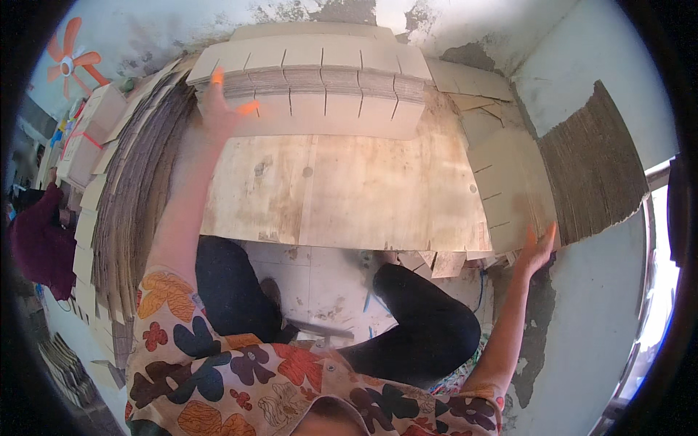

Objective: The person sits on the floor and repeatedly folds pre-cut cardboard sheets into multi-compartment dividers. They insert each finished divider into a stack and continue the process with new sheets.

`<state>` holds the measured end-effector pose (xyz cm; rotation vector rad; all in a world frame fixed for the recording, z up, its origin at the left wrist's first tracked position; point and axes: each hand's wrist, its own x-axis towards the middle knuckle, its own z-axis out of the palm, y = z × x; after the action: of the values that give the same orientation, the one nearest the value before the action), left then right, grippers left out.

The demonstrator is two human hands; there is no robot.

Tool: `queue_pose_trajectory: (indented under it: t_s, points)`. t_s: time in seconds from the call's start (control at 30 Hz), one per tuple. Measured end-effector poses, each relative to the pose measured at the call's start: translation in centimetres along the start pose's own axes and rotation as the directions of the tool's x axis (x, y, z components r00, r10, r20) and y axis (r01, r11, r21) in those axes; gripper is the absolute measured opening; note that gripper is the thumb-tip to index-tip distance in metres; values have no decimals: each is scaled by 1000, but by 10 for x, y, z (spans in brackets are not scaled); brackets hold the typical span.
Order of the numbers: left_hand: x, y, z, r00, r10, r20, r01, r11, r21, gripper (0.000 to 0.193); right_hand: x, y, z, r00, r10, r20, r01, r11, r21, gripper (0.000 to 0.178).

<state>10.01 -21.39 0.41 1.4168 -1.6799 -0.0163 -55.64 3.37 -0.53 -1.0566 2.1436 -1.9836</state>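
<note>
My left hand (224, 109) is at the left end of a long stack of slotted cardboard strips (327, 80) on the far side of the table. Its thumb and forefinger are spread and wear orange fingertip covers. A front cardboard piece (342, 116) with slits lies against that stack. To the right, my right hand (538, 247) is at the near end of pale slotted cardboard (505, 182), its visible fingers apart. Motion smears the area around these fingertips. Whether they touch the cardboard is hard to make out.
A plywood tabletop (342, 189) lies between my hands. A tall row of cardboard (138, 189) lines the left side. Brown cardboard (596, 167) leans by the right wall. Another person in a dark red sleeve (45, 232) is at far left, near an orange fan (67, 65).
</note>
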Motion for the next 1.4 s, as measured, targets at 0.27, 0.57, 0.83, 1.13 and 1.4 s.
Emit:
queue_pose_trajectory:
  t_s: [0.27,0.57,0.83,1.13,1.4]
  points:
    - [36,-72,-14,854,-511,-101,456,827,-329,90,5,-72,194,736,-75,673,-108,968,227,75]
    - [75,-109,-24,717,-687,122,641,581,-501,55,19,-98,357,669,306,678,-475,877,73,68]
    - [85,-142,-23,647,-756,97,596,422,-683,19,31,-87,389,616,396,681,-517,855,-29,42]
    - [103,-82,-47,749,-662,-15,391,460,-798,28,25,-77,391,679,359,641,-548,828,116,33]
    - [98,-89,-42,735,-677,-31,449,520,-727,19,32,-64,383,690,218,691,-486,846,219,33]
